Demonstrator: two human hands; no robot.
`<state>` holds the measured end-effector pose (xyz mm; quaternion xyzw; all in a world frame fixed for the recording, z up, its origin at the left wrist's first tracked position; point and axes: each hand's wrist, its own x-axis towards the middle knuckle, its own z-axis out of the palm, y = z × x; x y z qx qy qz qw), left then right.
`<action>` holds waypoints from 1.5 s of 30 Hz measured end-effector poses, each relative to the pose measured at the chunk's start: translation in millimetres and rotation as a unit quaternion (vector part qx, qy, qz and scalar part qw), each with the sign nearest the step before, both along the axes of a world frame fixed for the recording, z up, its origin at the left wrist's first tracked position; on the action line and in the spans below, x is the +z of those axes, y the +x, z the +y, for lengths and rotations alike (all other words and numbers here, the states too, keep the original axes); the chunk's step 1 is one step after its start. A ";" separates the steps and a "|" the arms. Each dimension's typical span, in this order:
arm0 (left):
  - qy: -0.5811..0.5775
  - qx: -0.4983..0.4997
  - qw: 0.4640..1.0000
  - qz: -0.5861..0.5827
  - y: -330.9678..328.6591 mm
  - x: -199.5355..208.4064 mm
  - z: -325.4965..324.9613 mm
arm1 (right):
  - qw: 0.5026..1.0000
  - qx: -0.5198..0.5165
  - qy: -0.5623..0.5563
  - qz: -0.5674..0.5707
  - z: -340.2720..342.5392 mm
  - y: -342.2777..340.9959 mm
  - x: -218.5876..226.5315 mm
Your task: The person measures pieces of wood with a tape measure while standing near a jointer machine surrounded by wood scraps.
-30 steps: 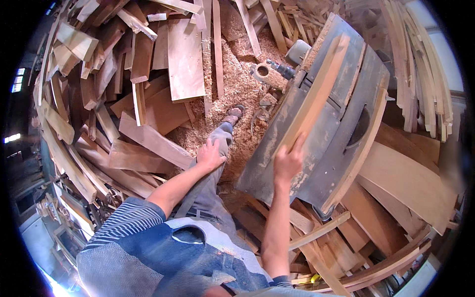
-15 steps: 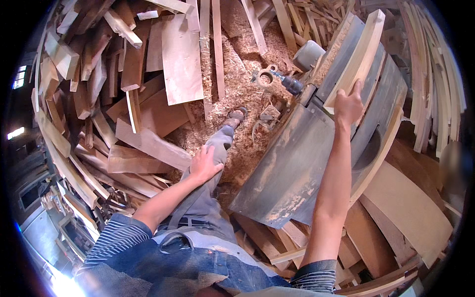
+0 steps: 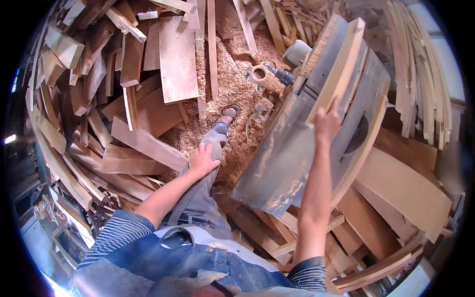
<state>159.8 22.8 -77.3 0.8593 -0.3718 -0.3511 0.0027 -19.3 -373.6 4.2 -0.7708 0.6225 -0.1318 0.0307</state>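
Observation:
My right hand (image 3: 328, 122) grips the near end of a long pale wooden strip (image 3: 340, 67), its index finger stretched along the wood. The strip lies lengthwise on the grey metal bed of a woodworking machine (image 3: 277, 163); its far end reaches toward the back of the bed. My left hand (image 3: 202, 161) rests on my grey trouser leg, above the knee, fingers spread and holding nothing. The underside of the strip and my right thumb are hidden.
Piled boards (image 3: 179, 59) crowd the left side, and wood shavings (image 3: 232, 74) cover the floor ahead. A round-ended clamp-like part (image 3: 258, 74) juts from the machine's left side. Tall strips (image 3: 420, 74) stand at far right. Wide boards (image 3: 403, 188) lie right of the machine.
My right hand and the wooden strip have slid back toward me along the metal bed. The view has shifted slightly; my left hand stays on the leg.

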 end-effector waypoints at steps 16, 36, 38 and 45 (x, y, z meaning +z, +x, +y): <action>0.018 -0.055 0.998 -0.019 -50.9 -16.1 65.3 | 0.991 -0.020 0.074 -0.110 422.0 -160.1 28.2; -0.001 0.014 1.000 -0.011 -14.0 0.1 -12.4 | 0.999 -0.039 0.027 -0.019 -8.3 -39.6 13.3; -0.002 0.025 1.000 -0.010 -9.5 2.3 -22.8 | 0.999 -0.042 0.024 -0.020 -43.8 -31.4 10.7; -0.014 0.026 0.999 -0.010 2.9 -2.7 -38.5 | 0.999 -0.025 0.008 -0.044 -111.3 -14.1 9.2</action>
